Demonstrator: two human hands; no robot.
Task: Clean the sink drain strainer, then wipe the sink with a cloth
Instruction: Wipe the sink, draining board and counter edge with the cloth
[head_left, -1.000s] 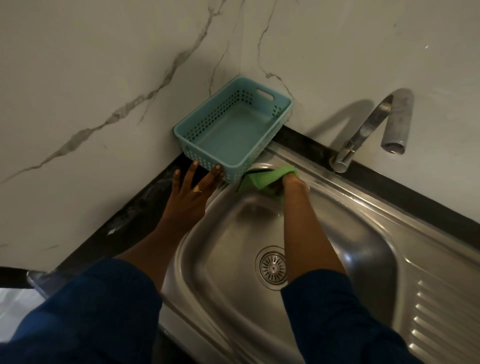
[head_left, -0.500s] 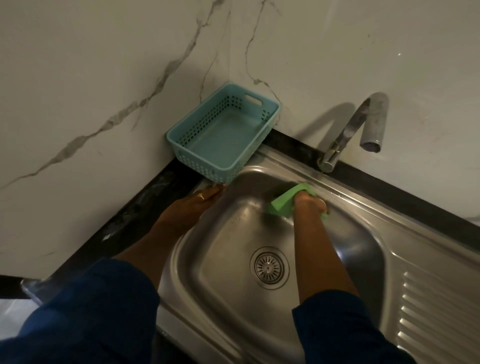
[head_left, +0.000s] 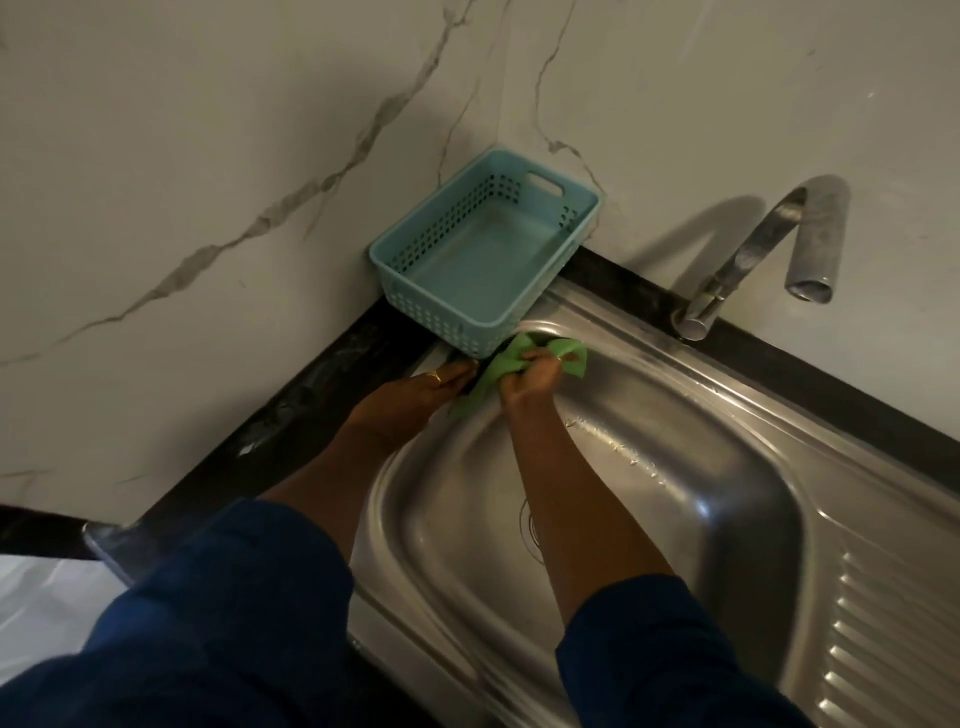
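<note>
Two hands at the sink (head_left: 628, 338) rim: right hand (head_left: 531, 382) grips the cloth (head_left: 572, 359), left hand (head_left: 410, 400) lies flat.

The person wears a long-sleeved top of dark navy blue, plain, with no print or trim visible. The left sleeve (head_left: 208, 613) is loose and bunched in soft folds and ends partway up the forearm. The right sleeve (head_left: 654, 654) ends at about the same place in a simple edge. Both forearms are bare from there to the wrists. The left hand (head_left: 410, 400) bears a gold-coloured ring (head_left: 435, 378) on one finger (which finger is hard to tell). The right hand (head_left: 532, 379) shows a thin band (head_left: 557, 358) too, small and dim.
</note>
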